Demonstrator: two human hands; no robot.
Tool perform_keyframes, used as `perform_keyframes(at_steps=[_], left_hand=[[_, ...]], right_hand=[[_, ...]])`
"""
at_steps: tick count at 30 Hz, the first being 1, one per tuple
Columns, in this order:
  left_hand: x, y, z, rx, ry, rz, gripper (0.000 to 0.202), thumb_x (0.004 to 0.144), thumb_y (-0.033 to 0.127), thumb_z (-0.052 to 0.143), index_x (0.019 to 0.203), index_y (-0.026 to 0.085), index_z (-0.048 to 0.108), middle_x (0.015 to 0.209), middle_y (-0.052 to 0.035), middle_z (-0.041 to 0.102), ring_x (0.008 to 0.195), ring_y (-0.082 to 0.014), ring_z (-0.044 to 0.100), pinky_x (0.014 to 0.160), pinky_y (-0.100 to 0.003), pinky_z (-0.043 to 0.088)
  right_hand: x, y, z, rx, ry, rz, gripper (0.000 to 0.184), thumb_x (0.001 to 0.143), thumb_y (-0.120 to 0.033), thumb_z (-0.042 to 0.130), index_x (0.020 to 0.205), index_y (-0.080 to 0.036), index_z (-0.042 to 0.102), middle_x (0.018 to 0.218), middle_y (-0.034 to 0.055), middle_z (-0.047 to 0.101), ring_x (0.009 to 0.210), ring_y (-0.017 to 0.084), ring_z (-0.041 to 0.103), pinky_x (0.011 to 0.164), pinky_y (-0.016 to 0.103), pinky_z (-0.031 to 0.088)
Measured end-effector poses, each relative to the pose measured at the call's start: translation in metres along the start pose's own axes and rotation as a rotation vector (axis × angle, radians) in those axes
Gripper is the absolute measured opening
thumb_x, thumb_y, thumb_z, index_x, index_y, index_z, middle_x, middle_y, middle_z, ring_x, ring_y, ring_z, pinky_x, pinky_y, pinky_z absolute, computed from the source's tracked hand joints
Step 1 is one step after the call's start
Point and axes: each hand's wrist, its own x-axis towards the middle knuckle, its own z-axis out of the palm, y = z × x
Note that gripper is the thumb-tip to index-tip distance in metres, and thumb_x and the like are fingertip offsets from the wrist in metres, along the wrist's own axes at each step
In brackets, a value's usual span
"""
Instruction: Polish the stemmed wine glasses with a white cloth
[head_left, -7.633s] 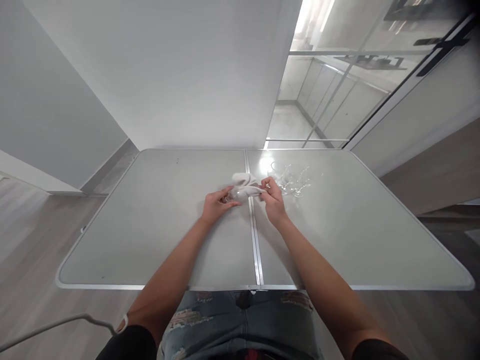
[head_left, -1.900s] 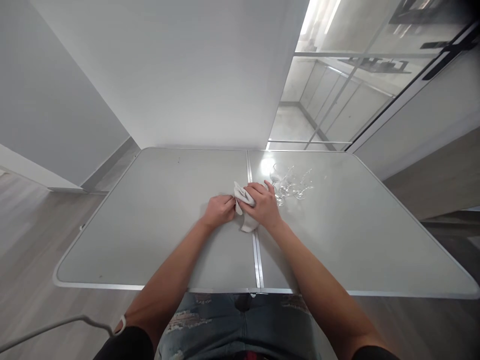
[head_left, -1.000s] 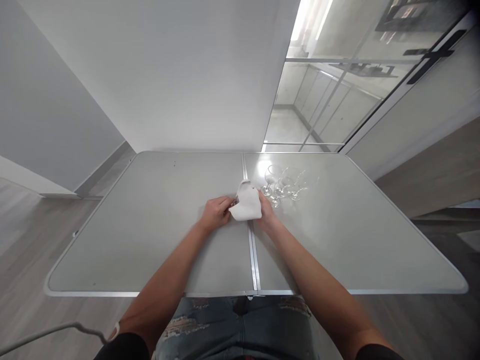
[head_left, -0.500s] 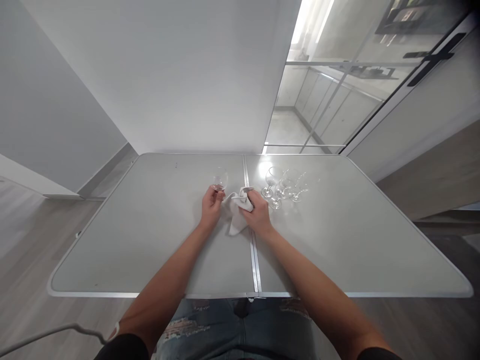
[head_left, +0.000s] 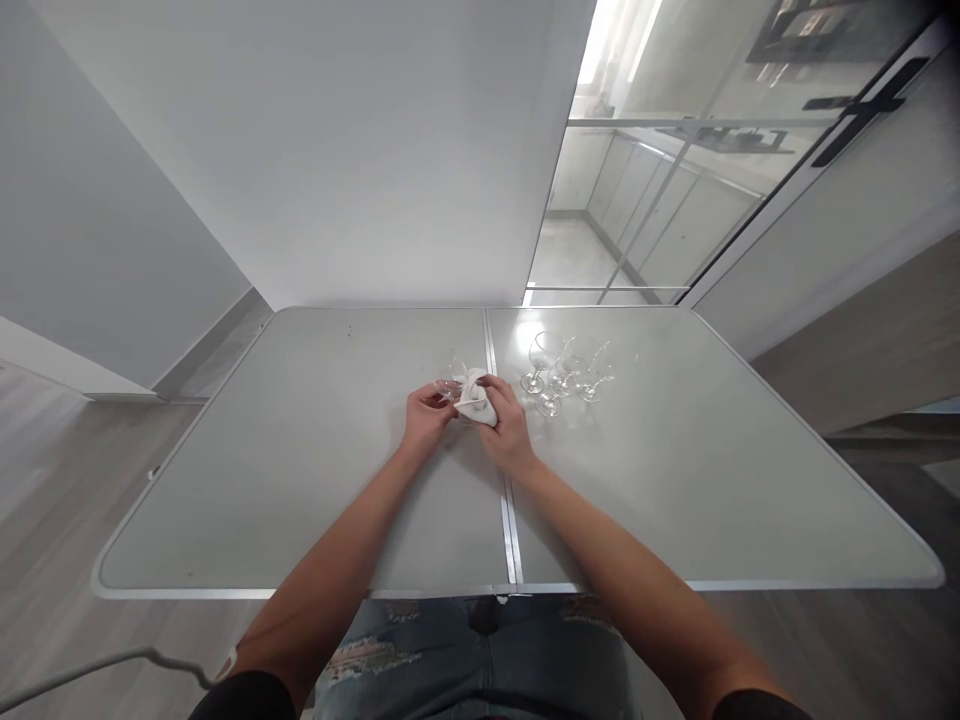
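My left hand (head_left: 428, 416) is closed on a clear stemmed glass (head_left: 448, 383), left of the table's seam. The glass is tilted, and its transparent outline is hard to follow against the pale tabletop. Bunched in my right hand (head_left: 511, 420) is a white cloth (head_left: 477, 398), which touches the glass close to the left fingers. The cloth and fingers hide part of the glass. To the right of my right hand stand several more clear stemmed glasses (head_left: 548, 404), grouped closely together.
The pale folding table (head_left: 247, 480) has a metal rim and a metal seam (head_left: 510, 535) down its middle. A white wall (head_left: 360, 160) rises at its far edge, with a glass-paned door (head_left: 637, 200) at the far right. A grey cable (head_left: 112, 660) runs to my left arm.
My right hand has brought the cloth left and up against the glass. The cloth, which hung down before, is now bunched. The glass in my left hand has tilted.
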Motion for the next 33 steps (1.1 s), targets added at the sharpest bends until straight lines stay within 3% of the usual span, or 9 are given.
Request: perform_keyframes(at_steps=[7,11,14,17,20,24,28,30,33], left_hand=[[0.003,0.002,0.001,-0.124,0.085,-0.090,0.050,0.051,0.030,0.098,0.094,0.015,0.077,0.090,-0.0089,0.079,0.080,-0.0215,0.074,0.075,-0.032,0.059],[0.004,0.000,-0.002,-0.135,0.044,-0.055,0.064,0.050,0.028,0.099,0.108,0.017,0.073,0.101,-0.0091,0.076,0.080,-0.0190,0.074,0.071,-0.027,0.058],[0.004,0.001,-0.003,-0.151,-0.041,-0.004,0.071,0.057,0.031,0.097,0.120,0.020,0.067,0.106,-0.0078,0.073,0.082,-0.0168,0.072,0.070,-0.025,0.057],[0.003,0.005,-0.004,-0.105,-0.096,0.035,0.063,0.069,0.038,0.091,0.123,0.021,0.065,0.111,-0.0083,0.069,0.076,-0.0138,0.069,0.063,-0.024,0.055],[0.002,0.009,-0.004,-0.049,-0.060,0.063,0.057,0.070,0.041,0.090,0.117,0.020,0.067,0.113,-0.0094,0.068,0.082,-0.0160,0.069,0.059,-0.022,0.053],[0.001,0.007,-0.004,-0.078,-0.058,0.053,0.057,0.071,0.041,0.090,0.119,0.020,0.067,0.114,-0.0117,0.070,0.085,-0.0178,0.070,0.057,-0.021,0.051],[0.001,0.003,-0.006,-0.173,-0.115,0.005,0.068,0.068,0.040,0.092,0.126,0.019,0.062,0.121,-0.0154,0.070,0.088,-0.0205,0.072,0.064,-0.026,0.057],[0.001,0.003,-0.007,-0.209,-0.139,-0.009,0.067,0.068,0.039,0.092,0.125,0.018,0.063,0.118,-0.0153,0.072,0.084,-0.0192,0.072,0.066,-0.027,0.058],[-0.001,0.007,-0.008,-0.260,-0.181,-0.057,0.063,0.070,0.042,0.090,0.122,0.017,0.064,0.114,-0.0145,0.074,0.061,-0.0110,0.066,0.058,-0.024,0.053]], right_hand=[[-0.001,0.012,0.003,0.061,-0.167,-0.022,0.029,0.094,-0.033,0.055,0.121,-0.022,0.062,0.116,0.0087,0.067,0.109,0.026,0.063,0.094,0.039,0.050],[0.000,0.019,0.004,-0.077,-0.158,-0.018,0.024,0.087,-0.022,0.054,0.109,-0.021,0.062,0.104,0.0083,0.067,0.098,0.026,0.061,0.086,0.038,0.049],[0.001,0.022,0.004,-0.164,-0.130,-0.008,0.016,0.084,-0.019,0.053,0.098,-0.021,0.059,0.093,0.0070,0.065,0.090,0.025,0.059,0.081,0.037,0.047],[0.001,0.022,0.003,-0.149,-0.136,0.066,0.007,0.087,-0.024,0.054,0.093,-0.022,0.055,0.085,0.0042,0.062,0.079,0.022,0.058,0.074,0.033,0.046],[0.000,0.018,0.002,-0.083,-0.170,0.130,0.016,0.089,-0.026,0.054,0.104,-0.022,0.055,0.086,0.0022,0.063,0.074,0.020,0.058,0.071,0.031,0.045],[0.001,0.017,0.003,-0.040,-0.183,0.148,0.030,0.090,-0.026,0.054,0.120,-0.021,0.056,0.094,0.0043,0.067,0.083,0.022,0.062,0.079,0.034,0.048],[0.002,0.020,0.003,-0.037,-0.175,0.091,0.018,0.090,-0.030,0.057,0.102,-0.021,0.068,0.116,0.0111,0.065,0.110,0.027,0.059,0.100,0.042,0.044],[0.002,0.021,0.003,0.108,-0.191,0.177,0.019,0.090,-0.036,0.061,0.098,-0.021,0.070,0.118,0.0097,0.065,0.111,0.026,0.059,0.102,0.041,0.044],[0.000,0.020,0.003,0.514,-0.242,0.481,0.031,0.090,-0.049,0.064,0.095,-0.020,0.071,0.096,0.0061,0.070,0.088,0.022,0.063,0.085,0.035,0.048]])
